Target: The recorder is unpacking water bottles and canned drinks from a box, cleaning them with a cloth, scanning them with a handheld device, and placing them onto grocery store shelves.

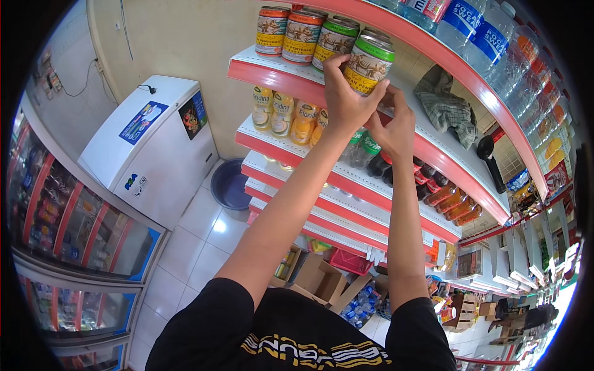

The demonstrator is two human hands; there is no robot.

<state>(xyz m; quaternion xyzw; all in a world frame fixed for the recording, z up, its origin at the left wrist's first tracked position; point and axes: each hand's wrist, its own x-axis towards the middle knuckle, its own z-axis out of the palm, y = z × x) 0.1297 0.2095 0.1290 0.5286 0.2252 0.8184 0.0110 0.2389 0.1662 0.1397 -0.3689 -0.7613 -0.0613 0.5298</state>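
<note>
My left hand [348, 97] is closed around a green-topped drink can [370, 62] at the shelf's front edge, its thumb and fingers on the can's sides. Close by, my right hand [394, 123] has its fingertips at the lower right of the same can; whether they bear any of its weight I cannot tell. Directly left of the held can stands another green-topped can [335, 39], and beyond it two orange-topped cans [301, 37] stand upright on the white and red metal shelf [278, 76]. More cans show partly behind the front ones.
A checked cloth [448, 106] and a black handled object [488, 160] lie farther right on the shelf. Large water bottles [482, 41] fill the shelf above; juice and soda bottles [304, 123] line the one below. A chest freezer [153, 139], blue tub [229, 185] and open cardboard box [320, 278] stand lower down.
</note>
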